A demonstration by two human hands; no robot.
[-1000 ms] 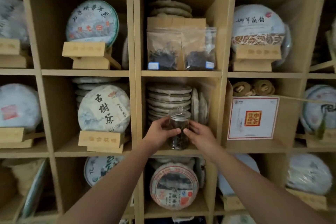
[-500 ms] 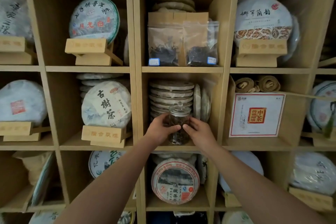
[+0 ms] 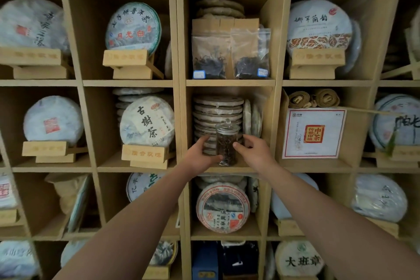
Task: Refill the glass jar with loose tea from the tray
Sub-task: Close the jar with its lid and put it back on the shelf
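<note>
Wooden shelf (image 3: 229,82) of wrapped tea cakes (image 3: 217,118), middle cubby, upright lidded glass jar (image 3: 227,143) of dark tea on its front edge, left hand (image 3: 200,154) and right hand (image 3: 255,152) fingers clasped around either side.

I assess this location as a tea shop or tea storeroom. I see a wooden cubby shelf (image 3: 179,83) covering the whole view. Most compartments hold paper-wrapped round tea cakes (image 3: 133,26) printed with Chinese characters, several propped upright on wooden display stands (image 3: 127,58). I also note unwrapped cakes stacked flat (image 3: 217,111), clear bags of loose leaf with small labels (image 3: 210,57), and a boxed tea (image 3: 314,133) with a red seal.
</note>
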